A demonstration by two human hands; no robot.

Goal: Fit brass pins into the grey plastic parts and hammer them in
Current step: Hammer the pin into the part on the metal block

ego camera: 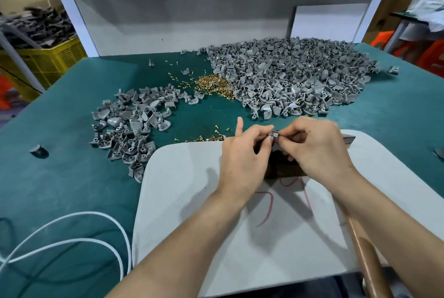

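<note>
- Grey plastic: one part is held up between both hands, above a dark block that is set on a white board.
- The part is pinched from the left by the thumb and curled fingers of the left hand; its index finger is stuck up straight.
- The part is pinched from the right by the curled fingertips of the right hand.
- Whether a pin is seated in the held part cannot be told.
- Brass pins are heaped on the green mat beyond the hands, between a large heap of grey parts at right and a small heap at left.
- A hammer is laid on the board under the right forearm.
- A white cable is looped on the mat at left.
</note>
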